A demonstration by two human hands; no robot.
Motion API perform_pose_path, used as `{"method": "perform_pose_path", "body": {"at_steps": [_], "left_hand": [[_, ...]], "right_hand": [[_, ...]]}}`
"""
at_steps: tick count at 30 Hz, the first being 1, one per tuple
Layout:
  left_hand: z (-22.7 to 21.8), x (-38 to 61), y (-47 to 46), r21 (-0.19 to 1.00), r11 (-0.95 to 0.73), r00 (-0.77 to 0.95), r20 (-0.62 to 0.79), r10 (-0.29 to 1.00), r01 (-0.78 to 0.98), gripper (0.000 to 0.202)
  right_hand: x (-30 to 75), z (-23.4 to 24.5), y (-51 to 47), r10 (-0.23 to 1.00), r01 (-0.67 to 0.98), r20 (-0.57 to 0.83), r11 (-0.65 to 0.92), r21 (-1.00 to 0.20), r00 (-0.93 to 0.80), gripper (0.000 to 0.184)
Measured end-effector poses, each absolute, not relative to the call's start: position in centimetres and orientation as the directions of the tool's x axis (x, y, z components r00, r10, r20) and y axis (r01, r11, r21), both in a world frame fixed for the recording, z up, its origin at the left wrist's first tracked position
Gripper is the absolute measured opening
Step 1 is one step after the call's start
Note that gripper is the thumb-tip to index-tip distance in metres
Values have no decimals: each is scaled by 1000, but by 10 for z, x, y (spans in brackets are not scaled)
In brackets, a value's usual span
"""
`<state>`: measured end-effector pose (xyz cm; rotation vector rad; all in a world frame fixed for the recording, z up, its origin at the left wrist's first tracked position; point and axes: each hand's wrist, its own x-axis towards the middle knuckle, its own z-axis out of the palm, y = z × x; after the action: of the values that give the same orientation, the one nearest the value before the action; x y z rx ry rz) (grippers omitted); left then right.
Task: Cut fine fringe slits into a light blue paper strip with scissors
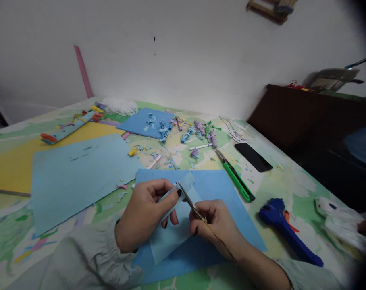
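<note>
My left hand (pixel 146 213) is closed on a light blue paper piece (pixel 171 237), pinching its upper edge between thumb and fingers. My right hand (pixel 217 223) is closed on thin gold scissors (pixel 192 203) whose blades point up and left into the top of that paper. Both hands are just above a darker blue foam sheet (pixel 222 189) lying on the table near me. Grey sleeves cover both of my forearms.
A large light blue sheet (pixel 80 173) and a yellow sheet (pixel 10 165) lie left. A green utility knife (pixel 236 177), black phone (pixel 253 157), blue glue gun (pixel 287 231), white pens and several curled paper scraps (pixel 198 131) are spread beyond. A dark cabinet (pixel 306 117) stands at right.
</note>
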<state>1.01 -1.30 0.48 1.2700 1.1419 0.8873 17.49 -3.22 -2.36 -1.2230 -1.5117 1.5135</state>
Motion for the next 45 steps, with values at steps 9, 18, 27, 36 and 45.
{"method": "perform_pose_path", "body": {"at_steps": [9, 18, 27, 36, 45], "left_hand": [[5, 11, -11, 987, 131, 238, -151, 959, 98, 18], [6, 10, -13, 986, 135, 239, -155, 959, 98, 17], [3, 9, -12, 994, 107, 286, -107, 952, 15, 16], [2, 10, -10, 994, 105, 306, -107, 946, 22, 18], [-1, 9, -12, 994, 98, 323, -111, 940, 56, 17]], "right_hand": [[174, -24, -31, 934, 194, -183, -127, -973, -307, 38], [175, -27, -31, 942, 229, -178, -114, -967, -283, 41], [174, -25, -31, 943, 208, -181, -125, -970, -279, 41], [175, -25, -31, 940, 179, -166, -116, -977, -296, 45], [173, -23, -31, 943, 168, -163, -118, -979, -291, 45]]}}
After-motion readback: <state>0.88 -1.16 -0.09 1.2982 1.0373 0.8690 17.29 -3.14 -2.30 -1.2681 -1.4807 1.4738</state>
